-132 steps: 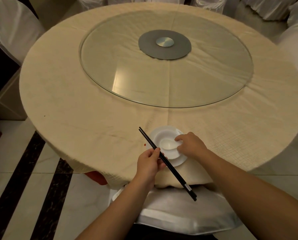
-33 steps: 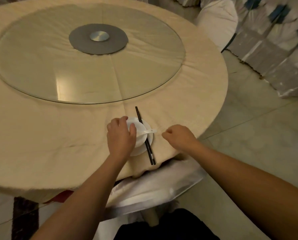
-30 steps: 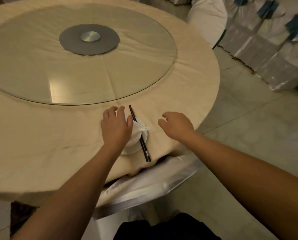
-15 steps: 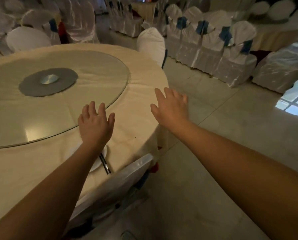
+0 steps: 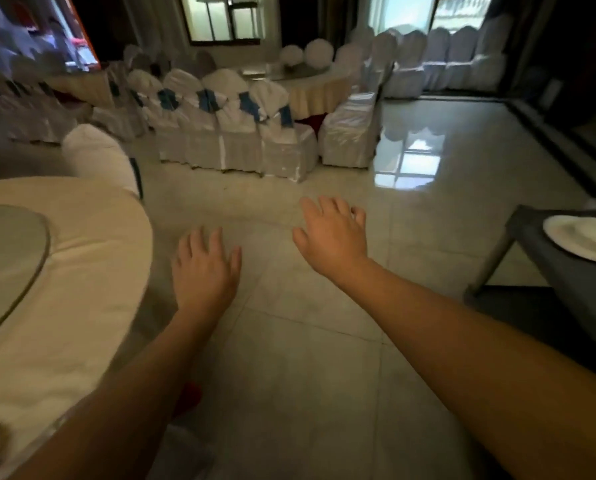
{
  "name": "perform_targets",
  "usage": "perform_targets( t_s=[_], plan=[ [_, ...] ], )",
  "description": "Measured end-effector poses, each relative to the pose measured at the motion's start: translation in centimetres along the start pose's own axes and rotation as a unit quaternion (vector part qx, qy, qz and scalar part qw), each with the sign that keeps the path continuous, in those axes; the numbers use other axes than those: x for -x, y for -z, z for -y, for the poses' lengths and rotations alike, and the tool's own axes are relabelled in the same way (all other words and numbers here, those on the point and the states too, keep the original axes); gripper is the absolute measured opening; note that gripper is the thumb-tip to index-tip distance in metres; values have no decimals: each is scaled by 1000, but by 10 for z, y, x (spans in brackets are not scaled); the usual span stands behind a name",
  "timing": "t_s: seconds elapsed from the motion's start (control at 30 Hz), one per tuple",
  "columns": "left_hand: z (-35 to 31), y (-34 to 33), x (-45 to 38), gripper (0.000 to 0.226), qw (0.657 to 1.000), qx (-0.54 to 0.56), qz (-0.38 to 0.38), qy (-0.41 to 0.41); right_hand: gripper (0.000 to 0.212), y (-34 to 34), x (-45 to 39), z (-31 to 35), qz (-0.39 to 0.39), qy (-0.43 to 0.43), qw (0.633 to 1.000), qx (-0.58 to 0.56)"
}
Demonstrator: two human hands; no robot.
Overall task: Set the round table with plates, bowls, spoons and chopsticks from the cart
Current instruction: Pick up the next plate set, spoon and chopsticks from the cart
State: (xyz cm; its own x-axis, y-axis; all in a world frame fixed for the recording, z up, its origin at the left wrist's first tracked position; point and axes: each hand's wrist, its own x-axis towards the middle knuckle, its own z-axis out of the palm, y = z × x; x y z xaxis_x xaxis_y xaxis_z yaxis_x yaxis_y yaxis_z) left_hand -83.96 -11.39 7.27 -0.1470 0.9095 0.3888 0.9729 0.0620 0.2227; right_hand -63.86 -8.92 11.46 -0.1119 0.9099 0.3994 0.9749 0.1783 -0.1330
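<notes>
Round desk w/ cream cloth (image 5: 82,271) at left: cut off by left and bottom edges, only its right part in view. Its round glass turntable (image 5: 9,258) cut by left edge too. Dark grey cart (image 5: 566,271) at right: cut by right edge; the stack of white plates (image 5: 580,233) on it also clipped there, count can't be told. White-covered chair (image 5: 99,157) in upper left partly hidden behind the desk rim. Small red thing (image 5: 189,396) at lower centre half hidden by the left forearm, can't tell what it is. Upper left corner of frame badly blurred; shapes there unreadable. Both forearms run out the bottom edge.
</notes>
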Motion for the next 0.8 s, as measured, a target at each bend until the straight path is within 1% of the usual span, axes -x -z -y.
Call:
perform_targets(
  t_s=[0.1, 0.2, 0.3, 0.4, 0.5, 0.67, 0.8],
  plan=[
    [-63, -17, -13, 57, 998, 34, 0, -62, 52, 4, 1, -53, 4, -61, 998, 16],
    [-105, -39, -25, 56, 990, 44, 7, -131, 52, 4, 3, -95, 4, -109, 993, 39],
    [-140, -70, -47, 57, 980, 54, 38, -189, 53, -1, 1, -139, 8, -160, 985, 65],
    [-171, -101, -78, 56, 969, 60, 69, -229, 52, -6, -12, -175, 6, -216, 972, 92],
    [-200, -126, -117, 54, 957, 69, 68, -273, 52, -6, -30, -205, 5, -266, 958, 110],
    [-257, -155, -170, 52, 934, 112, 72, -332, 51, 5, -42, -248, -10, -362, 921, 140],
    [-317, -170, -172, 54, 906, 152, 96, -382, 53, 27, -23, -279, -5, -438, 881, 182]
  ],
)
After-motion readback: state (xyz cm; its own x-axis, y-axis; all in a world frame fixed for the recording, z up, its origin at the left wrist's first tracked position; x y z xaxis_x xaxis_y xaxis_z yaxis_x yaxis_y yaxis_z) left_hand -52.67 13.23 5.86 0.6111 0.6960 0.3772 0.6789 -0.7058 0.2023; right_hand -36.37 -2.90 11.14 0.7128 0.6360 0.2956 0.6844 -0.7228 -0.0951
